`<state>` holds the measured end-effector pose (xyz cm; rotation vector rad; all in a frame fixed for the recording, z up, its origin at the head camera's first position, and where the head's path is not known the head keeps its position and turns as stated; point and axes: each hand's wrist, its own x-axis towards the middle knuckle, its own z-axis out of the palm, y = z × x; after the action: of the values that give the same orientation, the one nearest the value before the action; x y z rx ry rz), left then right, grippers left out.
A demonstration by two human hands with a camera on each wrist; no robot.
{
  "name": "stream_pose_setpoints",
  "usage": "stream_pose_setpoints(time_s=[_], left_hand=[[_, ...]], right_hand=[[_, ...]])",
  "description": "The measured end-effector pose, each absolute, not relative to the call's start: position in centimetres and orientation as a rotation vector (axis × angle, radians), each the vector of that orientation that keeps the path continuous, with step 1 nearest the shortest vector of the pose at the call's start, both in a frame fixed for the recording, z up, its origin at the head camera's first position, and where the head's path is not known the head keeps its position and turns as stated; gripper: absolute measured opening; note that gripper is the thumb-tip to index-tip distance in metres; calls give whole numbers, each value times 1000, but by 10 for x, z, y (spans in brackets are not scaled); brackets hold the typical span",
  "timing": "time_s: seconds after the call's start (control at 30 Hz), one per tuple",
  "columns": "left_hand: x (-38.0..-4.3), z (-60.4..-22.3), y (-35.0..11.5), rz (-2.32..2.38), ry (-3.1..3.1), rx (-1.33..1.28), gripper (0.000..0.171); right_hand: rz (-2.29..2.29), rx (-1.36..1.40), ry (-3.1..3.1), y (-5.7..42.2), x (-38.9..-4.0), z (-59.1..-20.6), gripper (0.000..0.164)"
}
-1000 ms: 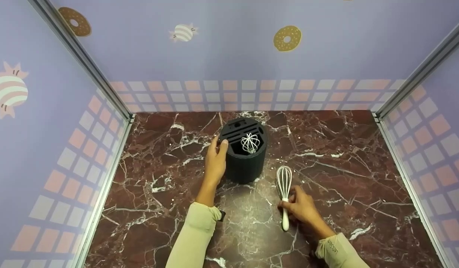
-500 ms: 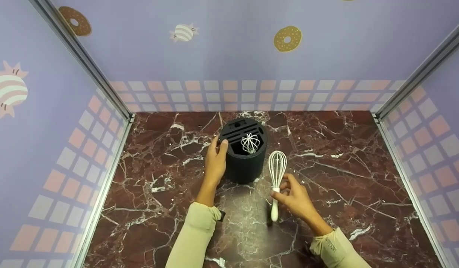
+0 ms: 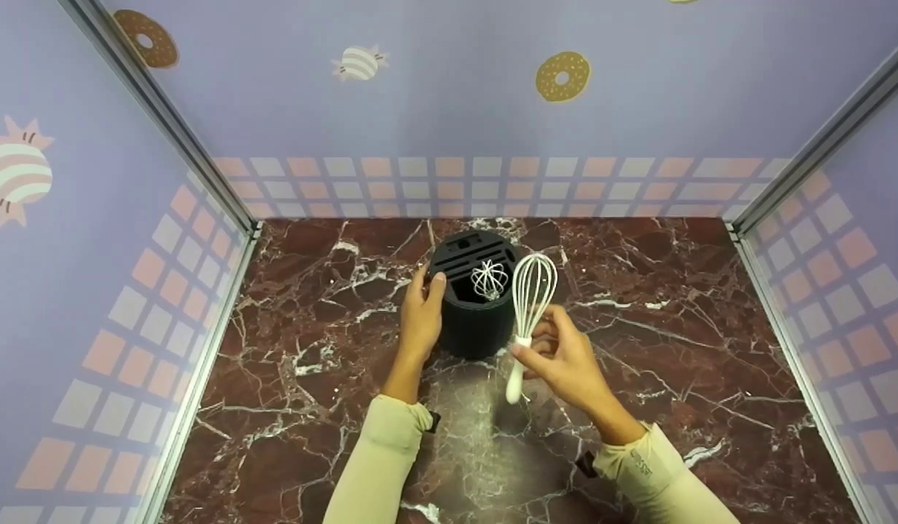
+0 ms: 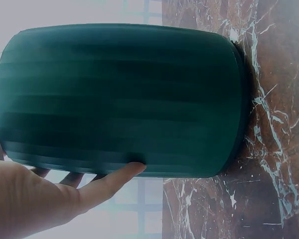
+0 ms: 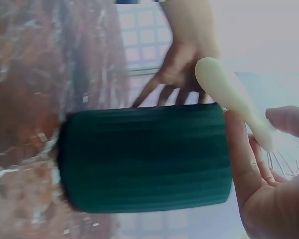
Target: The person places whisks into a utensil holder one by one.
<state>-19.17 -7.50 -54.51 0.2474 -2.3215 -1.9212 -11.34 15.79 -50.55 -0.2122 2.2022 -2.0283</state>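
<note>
A dark green, ribbed, round knife block (image 3: 474, 327) stands upright on the marble-patterned surface, its black top cut with slots and a larger opening. The wire head of one whisk (image 3: 490, 281) pokes up from that opening. My left hand (image 3: 421, 318) rests against the block's left side, thumb near the rim, fingers extended along the wall; the left wrist view shows this hand (image 4: 65, 194) at the block's edge. My right hand (image 3: 567, 356) pinches a second white whisk (image 3: 525, 320) where handle meets wires. It is raised right of the block, wire head up, handle leaning down left.
The dark red marble surface (image 3: 311, 437) spreads around the block. A lilac back wall (image 3: 449, 109) with printed sweets rises behind it. Side panels (image 3: 78, 291) with metal edge strips bound the surface on the left and right.
My right hand has lifted the second whisk off the surface and carried it up and left toward the block, tilting its wire head rightward. My left hand has stayed at the block.
</note>
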Motion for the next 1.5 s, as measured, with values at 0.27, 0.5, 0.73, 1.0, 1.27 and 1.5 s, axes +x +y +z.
stream_pose_setpoints(time_s=[0.27,0.5,0.73,1.0,1.27,1.5], left_hand=[[-190,-547,-74,-1915,-2300,250,58],[-192,-546,-74,-1880,-2316,263,58],[-191,-544,-74,-1891,-2322,266,58],[-192,-544,-74,-1892,-2331,260,61],[-191,-544,-74,-1907,-2352,290,65],[-191,-544,-75,-1887,-2377,283,65]], right_hand=[[-2094,-413,2182,128,-122,-479,59],[-2118,-517,2223,99,-137,-472,58],[-2159,-561,2351,85,-155,-468,56],[-2097,-574,2579,82,-171,-463,53],[-2085,-527,2636,82,-181,-464,55],[-2136,-522,2663,83,-185,-464,55]])
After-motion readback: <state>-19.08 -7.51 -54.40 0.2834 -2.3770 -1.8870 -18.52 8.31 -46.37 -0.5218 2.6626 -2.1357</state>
